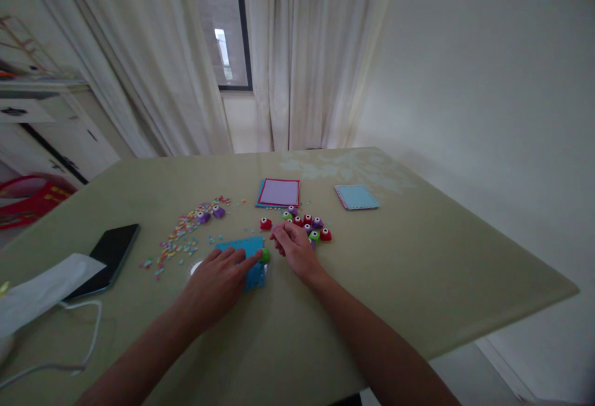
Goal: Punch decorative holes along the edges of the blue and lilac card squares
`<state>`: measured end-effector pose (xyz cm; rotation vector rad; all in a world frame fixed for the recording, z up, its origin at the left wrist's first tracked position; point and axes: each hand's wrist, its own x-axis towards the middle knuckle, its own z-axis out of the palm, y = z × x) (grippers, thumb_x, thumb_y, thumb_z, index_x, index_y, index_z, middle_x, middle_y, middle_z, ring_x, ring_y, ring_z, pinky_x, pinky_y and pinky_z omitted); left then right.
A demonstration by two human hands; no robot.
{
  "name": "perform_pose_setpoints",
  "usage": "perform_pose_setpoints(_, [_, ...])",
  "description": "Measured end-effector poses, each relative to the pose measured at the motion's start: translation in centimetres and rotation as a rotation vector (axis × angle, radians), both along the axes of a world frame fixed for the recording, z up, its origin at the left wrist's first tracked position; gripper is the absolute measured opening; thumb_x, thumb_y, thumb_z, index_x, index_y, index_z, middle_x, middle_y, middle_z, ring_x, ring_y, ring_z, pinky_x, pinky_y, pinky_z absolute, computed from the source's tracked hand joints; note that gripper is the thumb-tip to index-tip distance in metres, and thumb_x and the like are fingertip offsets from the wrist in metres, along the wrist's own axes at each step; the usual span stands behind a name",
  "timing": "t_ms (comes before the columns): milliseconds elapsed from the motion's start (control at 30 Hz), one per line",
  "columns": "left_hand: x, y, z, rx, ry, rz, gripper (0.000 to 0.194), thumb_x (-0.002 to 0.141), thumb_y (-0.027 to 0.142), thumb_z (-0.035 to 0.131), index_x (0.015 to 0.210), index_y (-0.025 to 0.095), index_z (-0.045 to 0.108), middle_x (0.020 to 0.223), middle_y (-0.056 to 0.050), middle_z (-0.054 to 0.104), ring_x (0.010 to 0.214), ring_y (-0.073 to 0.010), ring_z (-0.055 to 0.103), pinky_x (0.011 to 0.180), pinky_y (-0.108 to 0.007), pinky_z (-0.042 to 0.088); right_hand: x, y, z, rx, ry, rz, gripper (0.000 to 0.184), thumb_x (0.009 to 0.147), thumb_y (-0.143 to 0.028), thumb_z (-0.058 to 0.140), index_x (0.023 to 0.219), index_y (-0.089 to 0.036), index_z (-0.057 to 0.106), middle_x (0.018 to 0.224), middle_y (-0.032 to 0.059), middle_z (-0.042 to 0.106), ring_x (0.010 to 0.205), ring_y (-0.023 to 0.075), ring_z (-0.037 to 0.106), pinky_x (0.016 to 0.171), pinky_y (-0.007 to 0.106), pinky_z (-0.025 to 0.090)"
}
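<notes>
My left hand (223,279) lies flat, fingers stretched, on a blue paper sheet (248,250) on the table. A small green punch (264,255) sits at the sheet's right edge, touching my left fingertips. My right hand (294,246) rests just right of it with fingers curled under; whether it holds anything is hidden. Beside its knuckles lies a cluster of several small red, purple and green punches (309,225), with one red punch (265,224) apart to the left.
A stack of square papers (279,193) and a light blue sheet (356,197) lie farther back. Coloured paper bits (183,235) and two purple punches (211,214) are scattered left. A black phone (111,251), white paper (44,291) and cable (88,338) are near the left edge.
</notes>
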<state>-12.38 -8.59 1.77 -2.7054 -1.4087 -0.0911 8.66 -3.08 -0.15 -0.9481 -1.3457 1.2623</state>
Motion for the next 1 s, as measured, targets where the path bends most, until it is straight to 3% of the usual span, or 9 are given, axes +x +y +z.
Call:
perform_pose_setpoints(133, [0.2, 0.1, 0.3, -0.088, 0.04, 0.011, 0.059, 0.094, 0.002, 0.051, 0.144, 0.029, 0.064, 0.102, -0.007, 0.078, 0.094, -0.028, 0.073, 0.086, -0.041, 0.051, -2.0, -0.9, 0.9, 0.033, 0.095, 0.053, 0.059, 0.094, -0.072, 0.06, 0.065, -0.024, 0.042, 0.061, -0.007, 0.032, 0.055, 0.0119, 0.027, 0.052, 0.028, 0.023])
perform_pose_setpoints(233, [0.3, 0.2, 0.2, -0.142, 0.028, 0.024, 0.051, 0.092, 0.002, 0.048, 0.132, 0.024, 0.07, 0.103, -0.01, 0.078, 0.096, -0.0298, 0.075, 0.088, -0.043, 0.053, -4.1, -1.5, 1.4, 0.051, 0.101, 0.141, 0.06, 0.096, -0.071, 0.055, 0.063, -0.024, 0.038, 0.06, -0.0065, 0.031, 0.056, 0.0121, 0.026, 0.054, 0.029, 0.024])
perform_pose_setpoints(367, [0.0, 0.1, -0.4, -0.166, -0.006, 0.027, 0.043, 0.09, 0.004, 0.049, 0.121, 0.022, 0.073, 0.104, -0.012, 0.08, 0.099, -0.0299, 0.076, 0.089, -0.043, 0.055, -6.1, -1.3, 1.2, 0.01, 0.146, 0.11, 0.062, 0.096, -0.066, 0.058, 0.056, -0.024, 0.035, 0.054, -0.007, 0.029, 0.052, 0.0107, 0.024, 0.052, 0.03, 0.021])
perform_pose_setpoints(667, [-0.8, 0.1, -2.5, -0.168, -0.065, 0.033, 0.052, 0.092, 0.009, 0.047, 0.138, 0.027, 0.065, 0.092, -0.008, 0.08, 0.087, -0.0276, 0.077, 0.081, -0.038, 0.056, -6.5, -0.1, 0.8, -0.188, 0.279, 0.135, 0.057, 0.087, -0.058, 0.066, 0.051, -0.024, 0.036, 0.045, -0.0089, 0.03, 0.043, 0.0072, 0.021, 0.044, 0.027, 0.014])
perform_pose_setpoints(800, [-0.7, 0.1, -2.4, -0.174, -0.019, 0.019, 0.054, 0.093, 0.01, 0.047, 0.143, 0.027, 0.062, 0.09, -0.008, 0.079, 0.085, -0.0289, 0.077, 0.078, -0.039, 0.056, -6.3, 0.8, 1.0, -0.309, 0.328, 0.151, 0.054, 0.079, -0.058, 0.07, 0.055, -0.026, 0.034, 0.046, -0.0118, 0.026, 0.041, 0.006, 0.018, 0.041, 0.025, 0.012])
perform_pose_setpoints(1000, [-0.4, 0.2, -2.0, -0.186, -0.045, -0.001, 0.051, 0.094, 0.01, 0.048, 0.14, 0.025, 0.064, 0.086, -0.007, 0.078, 0.081, -0.0289, 0.076, 0.075, -0.039, 0.055, -6.4, 1.4, 1.1, -0.363, 0.295, 0.175, 0.051, 0.08, -0.055, 0.07, 0.056, -0.026, 0.035, 0.045, -0.0125, 0.026, 0.039, 0.0055, 0.018, 0.039, 0.024, 0.01])
